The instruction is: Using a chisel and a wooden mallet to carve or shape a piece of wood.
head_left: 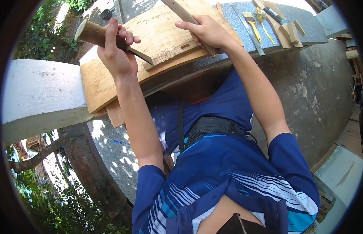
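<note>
My left hand [115, 52] is closed around the thick round wooden handle of a chisel [92, 33]. Its metal blade slants down to the right, with the tip at a notched cut in a broad wooden plank [162, 31]. The plank lies tilted across a grey granite slab [244, 27]. My right hand [207, 33] grips a long pale wooden bar [181, 11] that lies over the plank and runs up out of view. The hands are about a hand's width apart, one on each side of the notch.
At the slab's far right lie a yellow brush [252, 22], a tape measure [260, 14] and small wooden blocks [290, 33]. A white concrete ledge [41, 93] stands to the left, with greenery beyond it. A thin offcut [115, 113] sticks out under the plank.
</note>
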